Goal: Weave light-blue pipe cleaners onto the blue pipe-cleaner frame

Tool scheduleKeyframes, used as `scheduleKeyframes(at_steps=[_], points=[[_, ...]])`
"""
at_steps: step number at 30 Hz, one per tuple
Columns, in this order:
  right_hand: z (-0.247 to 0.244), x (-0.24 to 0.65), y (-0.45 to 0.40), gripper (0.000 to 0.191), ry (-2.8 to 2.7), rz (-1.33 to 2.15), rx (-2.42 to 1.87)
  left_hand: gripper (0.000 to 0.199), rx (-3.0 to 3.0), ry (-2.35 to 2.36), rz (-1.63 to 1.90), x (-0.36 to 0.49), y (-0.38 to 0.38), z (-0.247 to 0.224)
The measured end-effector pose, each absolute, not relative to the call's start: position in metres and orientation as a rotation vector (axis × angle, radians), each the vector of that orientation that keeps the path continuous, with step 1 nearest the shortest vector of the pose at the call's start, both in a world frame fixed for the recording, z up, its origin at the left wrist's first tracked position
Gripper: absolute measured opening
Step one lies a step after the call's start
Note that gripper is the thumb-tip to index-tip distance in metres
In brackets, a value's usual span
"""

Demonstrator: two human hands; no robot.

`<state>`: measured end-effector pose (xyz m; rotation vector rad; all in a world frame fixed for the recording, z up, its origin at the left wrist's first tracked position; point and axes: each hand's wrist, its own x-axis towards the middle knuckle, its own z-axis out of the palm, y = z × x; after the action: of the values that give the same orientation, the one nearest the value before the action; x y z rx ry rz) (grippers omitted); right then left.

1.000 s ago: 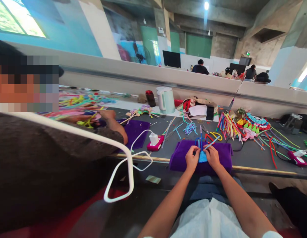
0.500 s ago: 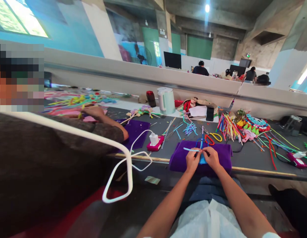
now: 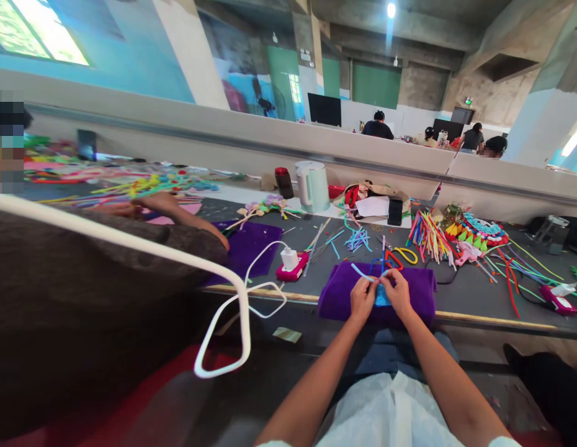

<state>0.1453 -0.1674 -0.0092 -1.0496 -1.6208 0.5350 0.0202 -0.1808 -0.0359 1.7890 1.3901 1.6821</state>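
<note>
My left hand (image 3: 363, 298) pinches a light-blue pipe cleaner (image 3: 360, 271), whose free end sticks up to the left. Close beside it, my right hand (image 3: 396, 293) has its fingertips closed on the same blue work, at a light-blue strand. Between and below the hands shows a bright-blue piece (image 3: 382, 299), partly covered by the fingers. Darker blue loops and a purple stem rise just beyond the fingertips. Under all this lies a folded purple cloth (image 3: 335, 293) at the table's front edge.
Scissors with red and yellow handles (image 3: 406, 255) lie behind the cloth. Cut blue pieces (image 3: 357, 239), a pipe-cleaner bundle (image 3: 430, 239), a pale kettle (image 3: 313, 186) and a pink power strip (image 3: 292, 267) stand around. A co-worker's arm (image 3: 177, 214) is at left, near a white tubular frame (image 3: 244, 310).
The light-blue pipe cleaner's free end has tilted upward. My right fingertips have risen slightly, with a light-blue strand showing at them. The co-worker at left has shifted leftward.
</note>
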Motion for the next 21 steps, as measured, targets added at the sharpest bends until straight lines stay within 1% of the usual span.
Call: scheduleKeyframes(at_steps=[4, 13, 21], points=[[-0.013, 0.145, -0.178, 0.015, -1.582, 0.450, -1.120, 0.024, 1.739, 1.444, 1.709, 0.021, -0.181, -0.035], [-0.024, 0.148, -0.187, 0.018, -1.349, 0.563, -1.071, 0.029, 1.580, 1.598, 1.862, 0.024, -0.178, -0.037], [-0.025, 0.150, -0.182, 0.017, -1.198, 0.499, -0.965, 0.023, 1.500, 1.587, 2.123, 0.022, -0.174, -0.035]])
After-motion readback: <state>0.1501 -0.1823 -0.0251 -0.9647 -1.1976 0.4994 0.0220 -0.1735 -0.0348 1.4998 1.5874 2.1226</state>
